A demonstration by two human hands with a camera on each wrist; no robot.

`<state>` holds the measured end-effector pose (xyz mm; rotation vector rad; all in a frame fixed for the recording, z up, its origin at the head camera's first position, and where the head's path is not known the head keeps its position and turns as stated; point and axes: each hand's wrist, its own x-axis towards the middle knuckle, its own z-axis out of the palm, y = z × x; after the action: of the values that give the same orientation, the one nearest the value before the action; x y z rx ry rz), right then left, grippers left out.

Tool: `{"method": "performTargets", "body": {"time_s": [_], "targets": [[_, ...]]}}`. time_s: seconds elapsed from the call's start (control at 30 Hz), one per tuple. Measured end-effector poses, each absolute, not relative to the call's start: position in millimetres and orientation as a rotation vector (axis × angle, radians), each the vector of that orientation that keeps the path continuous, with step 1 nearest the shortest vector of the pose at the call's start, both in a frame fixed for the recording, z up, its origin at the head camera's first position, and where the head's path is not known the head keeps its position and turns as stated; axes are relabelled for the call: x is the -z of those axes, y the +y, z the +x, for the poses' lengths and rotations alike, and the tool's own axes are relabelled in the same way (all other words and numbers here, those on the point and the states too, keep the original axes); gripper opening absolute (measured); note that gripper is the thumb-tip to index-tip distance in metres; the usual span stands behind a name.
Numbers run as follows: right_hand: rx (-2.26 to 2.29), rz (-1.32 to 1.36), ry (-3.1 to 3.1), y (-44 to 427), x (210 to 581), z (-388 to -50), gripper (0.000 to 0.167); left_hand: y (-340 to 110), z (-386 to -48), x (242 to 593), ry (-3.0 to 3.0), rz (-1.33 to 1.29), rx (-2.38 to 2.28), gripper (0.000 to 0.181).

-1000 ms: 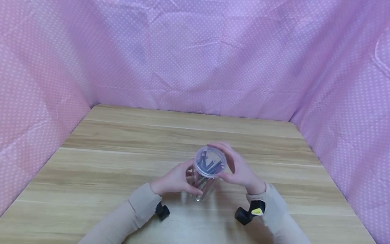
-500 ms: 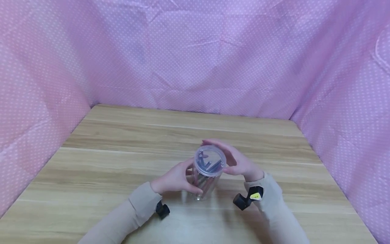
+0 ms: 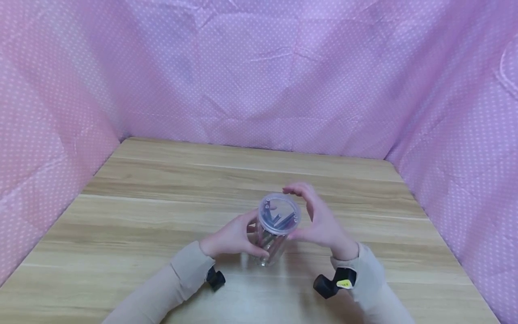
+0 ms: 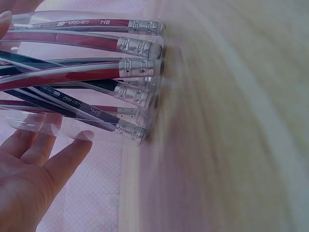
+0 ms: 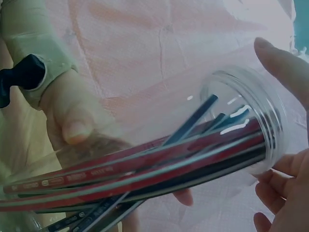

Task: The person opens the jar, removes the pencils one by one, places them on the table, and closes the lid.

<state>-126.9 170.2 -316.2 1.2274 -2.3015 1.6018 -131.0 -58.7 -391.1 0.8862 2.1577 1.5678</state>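
A clear cylindrical jar (image 3: pixel 274 247) stands slightly tilted near the table's front, holding several red and dark pencils (image 4: pixel 91 72) with silver-banded eraser ends down. My left hand (image 3: pixel 234 236) grips the jar's side, thumb in front and fingers behind. In the left wrist view its fingertips (image 4: pixel 84 136) press the plastic wall. My right hand (image 3: pixel 319 222) curves loosely beside the clear round lid (image 3: pixel 279 213), fingers and thumb spread apart. The right wrist view has the thumb (image 5: pixel 270 53) off the jar's ridged rim (image 5: pixel 263 116); whether the lower fingers touch it, I cannot tell.
The wooden table (image 3: pixel 162 202) reaches back to a pink dotted cloth (image 3: pixel 259 81), which hangs behind and along both sides. Black wrist cameras (image 3: pixel 325 286) sit on both beige sleeves (image 3: pixel 162 292).
My right hand has shifted round the lid, first leftward over its far edge, then back right with its fingers spreading off the rim. The left hand and jar stay in place.
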Motion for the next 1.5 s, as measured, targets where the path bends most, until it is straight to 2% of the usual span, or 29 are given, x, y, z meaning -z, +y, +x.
{"method": "performTargets", "body": {"time_s": [0.23,0.47,0.6,0.97,1.23,1.5], "targets": [[-1.444,1.086,-2.404,164.0,316.1,-117.6,0.087,-58.5,-129.7,391.2,2.171,0.901,-1.566,0.09],[-1.464,1.096,-2.394,161.1,319.0,-120.6,0.082,-59.1,-128.5,390.0,2.167,0.889,-1.566,0.088],[-1.567,1.184,-2.36,162.4,320.1,-123.7,0.081,-59.5,-127.7,391.1,2.179,0.89,-1.556,0.088],[-1.954,1.629,-2.112,164.8,324.0,-147.4,0.077,-59.2,-127.3,390.7,2.178,0.881,-1.555,0.096],[-2.044,1.703,-2.054,165.2,320.2,-152.8,0.072,-59.3,-128.4,392.2,2.165,0.853,-1.562,0.101],[-2.044,1.645,-2.053,170.4,314.9,-151.8,0.072,-58.3,-127.8,393.4,2.143,0.844,-1.597,0.102]]}}
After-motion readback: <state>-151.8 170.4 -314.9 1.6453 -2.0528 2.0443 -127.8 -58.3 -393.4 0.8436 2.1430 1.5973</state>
